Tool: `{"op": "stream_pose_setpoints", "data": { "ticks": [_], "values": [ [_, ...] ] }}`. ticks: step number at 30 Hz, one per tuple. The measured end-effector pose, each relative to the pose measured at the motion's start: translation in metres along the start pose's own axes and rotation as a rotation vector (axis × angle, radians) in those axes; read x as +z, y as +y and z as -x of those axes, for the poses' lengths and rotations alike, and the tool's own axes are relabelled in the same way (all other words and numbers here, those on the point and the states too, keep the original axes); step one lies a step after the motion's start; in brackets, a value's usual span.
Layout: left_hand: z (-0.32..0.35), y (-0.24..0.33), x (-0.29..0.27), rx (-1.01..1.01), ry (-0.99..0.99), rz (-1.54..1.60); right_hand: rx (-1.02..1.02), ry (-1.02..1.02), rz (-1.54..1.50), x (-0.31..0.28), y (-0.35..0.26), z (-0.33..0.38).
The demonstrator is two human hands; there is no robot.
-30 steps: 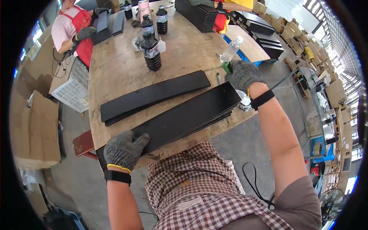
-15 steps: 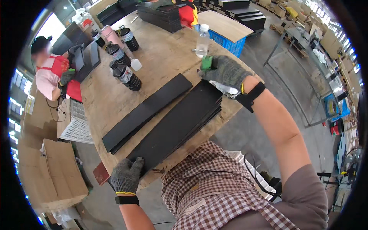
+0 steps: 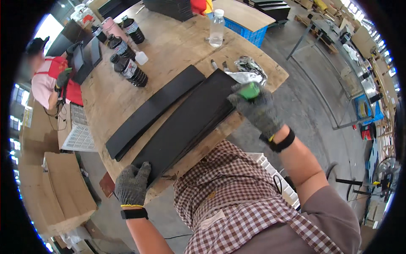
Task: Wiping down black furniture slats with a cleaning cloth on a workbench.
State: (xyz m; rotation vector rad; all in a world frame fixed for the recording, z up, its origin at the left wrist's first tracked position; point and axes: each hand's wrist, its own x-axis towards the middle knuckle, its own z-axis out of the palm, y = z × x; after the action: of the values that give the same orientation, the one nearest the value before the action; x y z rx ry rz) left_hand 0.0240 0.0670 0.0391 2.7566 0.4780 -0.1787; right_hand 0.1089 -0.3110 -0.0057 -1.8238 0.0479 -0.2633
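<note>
In a grey knitted glove, my left hand [image 3: 133, 184] grips the near left end of a stack of long black boards [image 3: 186, 120], its thumb on the top board. My right hand [image 3: 257, 106], gloved too, is closed around a small green object [image 3: 250, 90] beside the far right end of that stack. What the object is exactly, the fingers hide. Just beyond lies a crumpled white and grey cloth [image 3: 250, 72], close to some small dark-tipped tools. A second, smaller pile of black boards [image 3: 154, 111] lies alongside on the left.
Dark bottles [image 3: 129, 70] and a pink flask [image 3: 113, 28] stand at the table's [image 3: 101, 97] far left; a clear bottle [image 3: 217, 28] stands at the back. A co-worker [image 3: 53, 78] handles dark boards on the left. A blue crate [image 3: 245, 31] adjoins the far edge.
My right hand, with the green object, has moved nearer me, off the cloth to the stack's right end. My left hand stays on the boards. The view has shifted slightly.
</note>
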Motion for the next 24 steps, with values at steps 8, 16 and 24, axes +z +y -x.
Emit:
{"op": "stream_pose_setpoints", "data": {
  "ticks": [8, 16, 24],
  "values": [
    [-0.001, -0.008, 0.005, 0.085, 0.048, -0.072, -0.078, -0.078, -0.677, 0.065, 0.023, 0.061],
    [0.001, 0.002, 0.01, 0.077, 0.067, -0.074, -0.234, -0.002, -0.362, 0.064, 0.024, 0.051],
    [0.025, -0.011, -0.011, 0.196, 0.1, 0.017, -0.528, -0.254, 0.081, 0.095, -0.024, 0.08]
  ]
}}
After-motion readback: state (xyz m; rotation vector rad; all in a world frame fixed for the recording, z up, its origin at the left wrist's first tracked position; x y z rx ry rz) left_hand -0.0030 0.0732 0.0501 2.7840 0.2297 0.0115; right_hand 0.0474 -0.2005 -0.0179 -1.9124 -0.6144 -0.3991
